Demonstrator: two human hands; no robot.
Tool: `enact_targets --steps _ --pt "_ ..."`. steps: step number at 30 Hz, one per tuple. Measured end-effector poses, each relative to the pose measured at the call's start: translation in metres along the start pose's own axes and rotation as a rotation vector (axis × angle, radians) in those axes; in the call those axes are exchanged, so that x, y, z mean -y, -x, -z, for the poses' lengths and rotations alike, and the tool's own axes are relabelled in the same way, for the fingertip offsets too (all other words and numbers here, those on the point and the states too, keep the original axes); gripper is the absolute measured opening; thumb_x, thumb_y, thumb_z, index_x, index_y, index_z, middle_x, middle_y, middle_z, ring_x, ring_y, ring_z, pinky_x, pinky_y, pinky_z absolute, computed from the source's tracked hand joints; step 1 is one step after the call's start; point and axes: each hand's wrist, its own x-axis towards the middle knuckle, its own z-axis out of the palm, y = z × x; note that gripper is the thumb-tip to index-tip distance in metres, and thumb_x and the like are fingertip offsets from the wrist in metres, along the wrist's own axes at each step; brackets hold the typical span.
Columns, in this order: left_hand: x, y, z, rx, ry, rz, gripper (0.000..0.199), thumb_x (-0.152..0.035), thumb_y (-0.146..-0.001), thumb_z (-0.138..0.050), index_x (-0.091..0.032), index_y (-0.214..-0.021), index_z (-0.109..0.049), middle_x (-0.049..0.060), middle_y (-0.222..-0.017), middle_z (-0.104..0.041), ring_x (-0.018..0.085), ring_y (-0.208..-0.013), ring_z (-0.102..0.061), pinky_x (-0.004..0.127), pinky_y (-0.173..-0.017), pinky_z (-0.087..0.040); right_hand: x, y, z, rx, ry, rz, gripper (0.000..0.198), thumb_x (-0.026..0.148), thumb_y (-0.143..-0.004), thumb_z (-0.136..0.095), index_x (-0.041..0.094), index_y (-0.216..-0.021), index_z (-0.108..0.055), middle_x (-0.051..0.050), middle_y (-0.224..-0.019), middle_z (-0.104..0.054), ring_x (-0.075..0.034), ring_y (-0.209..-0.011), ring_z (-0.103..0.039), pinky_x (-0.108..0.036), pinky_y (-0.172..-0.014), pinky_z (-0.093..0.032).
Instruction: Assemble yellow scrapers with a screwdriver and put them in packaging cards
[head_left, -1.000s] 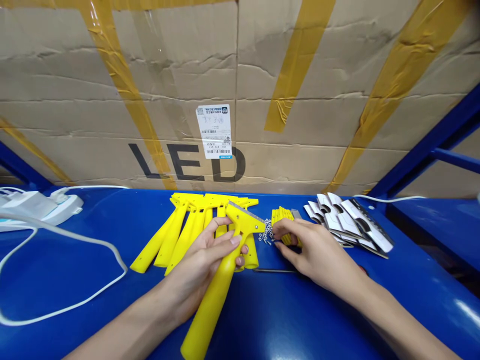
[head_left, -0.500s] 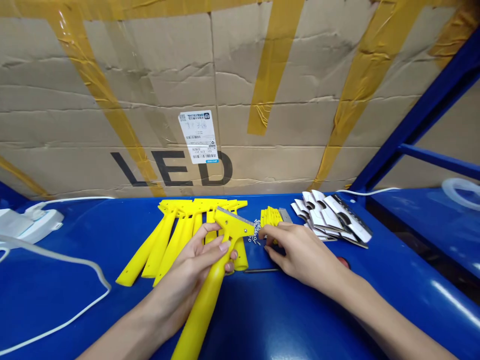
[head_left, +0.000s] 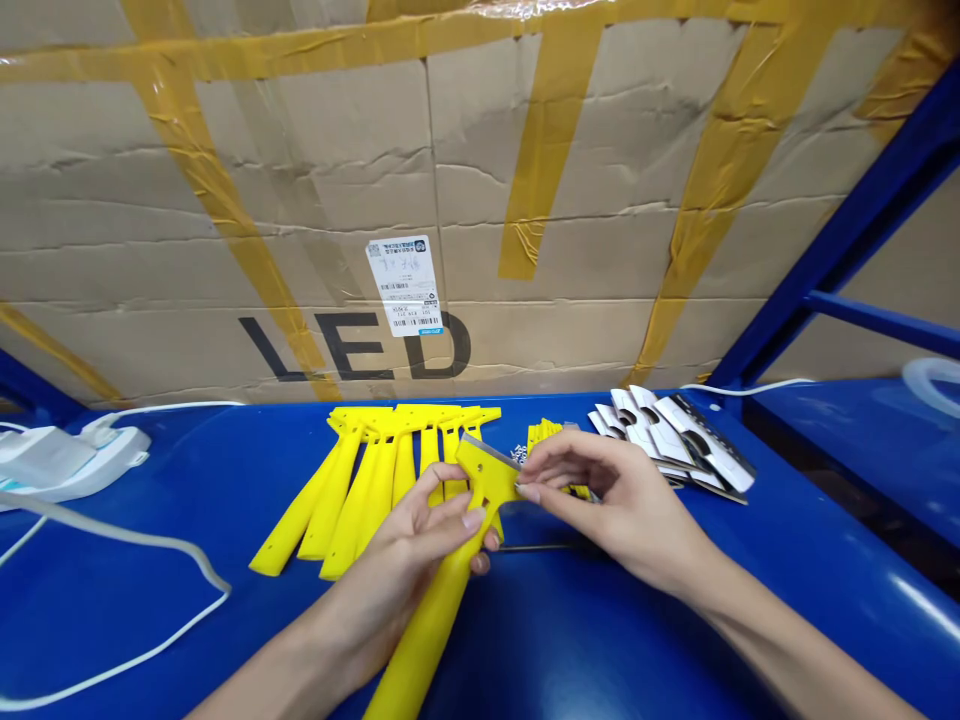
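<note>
While no open bin or tray shows on the blue table [head_left: 150,540], a big taped cardboard box [head_left: 480,200] printed "LED" fills the upper half of the frame, shut, with a white label [head_left: 405,285] stuck near its middle; its contents are hidden. At centre frame the left hand [head_left: 420,545] comes up from the lower left and is closed around a yellow scraper [head_left: 442,590], thumb across the neck, fingers curled beneath. This scraper slants from the bottom edge up to its head at centre, where a thin metal blade [head_left: 489,453] sits along the top. From the lower right the right hand [head_left: 622,500] reaches left, thumb and forefinger pinched together right at the scraper's head; whether they hold anything small, I cannot tell. Just behind the hands lies a fan of more yellow handles [head_left: 360,475], flat on the table. Behind the right hand lie small yellow parts [head_left: 544,435], and at right of centre a spread pile of white and black cards [head_left: 675,435]. At the left edge rests a white power strip [head_left: 67,460] with its white cable [head_left: 112,535] looping toward the lower left.
</note>
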Motion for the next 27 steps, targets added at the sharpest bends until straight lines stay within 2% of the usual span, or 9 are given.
enact_targets --steps 4,8,13,16,20,24,27 --pt "-0.001 0.003 -0.003 0.076 -0.020 0.037 0.050 -0.025 -0.087 -0.075 -0.023 -0.125 -0.043 0.002 -0.088 -0.063 0.014 -0.079 -0.059 0.027 -0.074 -0.044 0.002 0.001 -0.012 -0.103 0.032 0.121 0.010 0.019 -0.085 -0.073 0.023 -0.093 -0.070 -0.001 -0.091 -0.073 -0.015 -0.085 -0.068 -0.029 -0.078 -0.056" --pt "-0.001 0.005 -0.005 0.110 -0.019 0.055 0.047 -0.024 -0.089 -0.074 -0.023 -0.124 -0.042 0.002 -0.090 -0.062 0.013 -0.081 -0.059 0.026 -0.072 -0.044 0.006 0.002 -0.017 -0.091 0.055 0.144 0.014 0.017 -0.085 -0.071 0.023 -0.097 -0.068 -0.001 -0.092 -0.071 -0.016 -0.084 -0.067 -0.030 -0.078 -0.055" --pt "0.003 0.004 -0.002 0.136 -0.058 0.051 0.037 -0.024 -0.090 -0.072 -0.023 -0.115 -0.045 0.001 -0.091 -0.060 0.013 -0.082 -0.059 0.025 -0.071 -0.043 0.007 0.000 -0.013 -0.051 0.096 0.070 0.017 0.019 -0.083 -0.073 0.024 -0.098 -0.067 -0.001 -0.090 -0.069 -0.017 -0.084 -0.064 -0.032 -0.078 -0.052" --pt "0.003 0.005 0.000 0.172 -0.057 0.061 0.036 -0.023 -0.090 -0.072 -0.024 -0.114 -0.046 0.000 -0.091 -0.058 0.012 -0.081 -0.059 0.025 -0.069 -0.043 0.003 -0.003 -0.006 -0.009 0.041 -0.008 0.030 0.027 -0.079 -0.079 0.025 -0.106 -0.067 -0.001 -0.097 -0.066 -0.018 -0.088 -0.060 -0.031 -0.078 -0.050" --pt "0.001 0.006 -0.001 0.213 -0.045 0.072 0.034 -0.022 -0.091 -0.071 -0.025 -0.112 -0.045 -0.001 -0.086 -0.058 0.011 -0.076 -0.058 0.024 -0.068 -0.042 -0.001 -0.005 0.000 0.059 -0.054 -0.128 0.041 0.035 -0.074 -0.083 0.025 -0.110 -0.066 -0.001 -0.096 -0.061 -0.014 -0.079 -0.053 -0.029 -0.071 -0.046" --pt "-0.002 0.007 -0.003 0.196 -0.053 0.061 0.034 -0.022 -0.090 -0.072 -0.024 -0.111 -0.047 -0.001 -0.089 -0.057 0.011 -0.077 -0.057 0.023 -0.067 -0.041 -0.003 -0.004 -0.005 0.046 -0.101 -0.175 0.044 0.039 -0.073 -0.083 0.024 -0.110 -0.065 0.000 -0.093 -0.059 -0.014 -0.079 -0.052 -0.030 -0.073 -0.045" --pt "-0.002 0.008 -0.003 0.162 -0.038 0.057 0.036 -0.021 -0.089 -0.073 -0.024 -0.113 -0.047 0.000 -0.091 -0.057 0.011 -0.079 -0.058 0.024 -0.067 -0.042 -0.005 -0.004 -0.006 0.007 -0.060 -0.185 0.051 0.043 -0.073 -0.084 0.025 -0.116 -0.063 -0.002 -0.099 -0.061 -0.016 -0.085 -0.055 -0.032 -0.076 -0.047"
